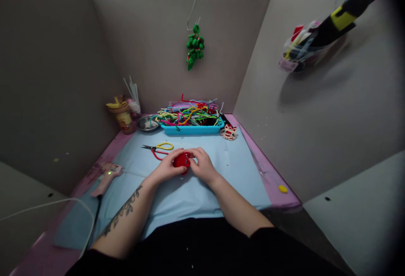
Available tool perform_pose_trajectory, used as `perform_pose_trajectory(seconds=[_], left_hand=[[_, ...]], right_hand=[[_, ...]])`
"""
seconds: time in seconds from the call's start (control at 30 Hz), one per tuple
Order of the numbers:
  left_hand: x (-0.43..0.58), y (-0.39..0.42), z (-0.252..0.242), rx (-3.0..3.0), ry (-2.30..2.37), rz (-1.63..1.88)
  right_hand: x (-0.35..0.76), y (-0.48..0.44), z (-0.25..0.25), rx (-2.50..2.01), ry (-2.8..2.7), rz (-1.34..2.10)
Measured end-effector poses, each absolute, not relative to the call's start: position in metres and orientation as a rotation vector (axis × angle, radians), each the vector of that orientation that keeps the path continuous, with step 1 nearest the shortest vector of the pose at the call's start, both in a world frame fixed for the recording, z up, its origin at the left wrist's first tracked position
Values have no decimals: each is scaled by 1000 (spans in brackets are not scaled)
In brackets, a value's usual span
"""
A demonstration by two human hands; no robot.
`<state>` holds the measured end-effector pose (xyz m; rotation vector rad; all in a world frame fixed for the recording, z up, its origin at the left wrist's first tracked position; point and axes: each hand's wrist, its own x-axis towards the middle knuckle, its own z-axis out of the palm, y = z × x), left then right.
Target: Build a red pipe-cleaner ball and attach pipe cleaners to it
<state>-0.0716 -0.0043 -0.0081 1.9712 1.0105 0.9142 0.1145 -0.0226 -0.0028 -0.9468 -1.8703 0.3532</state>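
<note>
Both my hands meet over a pale blue mat (190,191) on the desk. Between them sits a small red fuzzy ball-shaped piece (182,161). My left hand (167,166) curls its fingers round the piece's left side. My right hand (202,165) pinches it from the right with thumb and fingertips. A red strand trails from the piece toward yellow-handled scissors (160,146), which lie just beyond my left hand.
A blue tray (191,130) heaped with coloured pipe cleaners stands at the back. Beside it are a metal dish (147,123), a cup (124,117), and a small red-white figure (228,132). A pink glue gun (106,177) lies left. A green ornament (195,47) hangs above. Grey partitions enclose the desk.
</note>
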Motion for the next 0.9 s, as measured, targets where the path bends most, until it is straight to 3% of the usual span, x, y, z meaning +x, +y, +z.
perform_pose_trajectory(seconds=[0.4,0.9], left_hand=[[-71,-7,1,1948,1042,893],[-70,-9,2,1802,1008,842]], right_hand=[[111,-29,3,-1069,-1836,255],[112,-17,-9,-1089,-1801,396]])
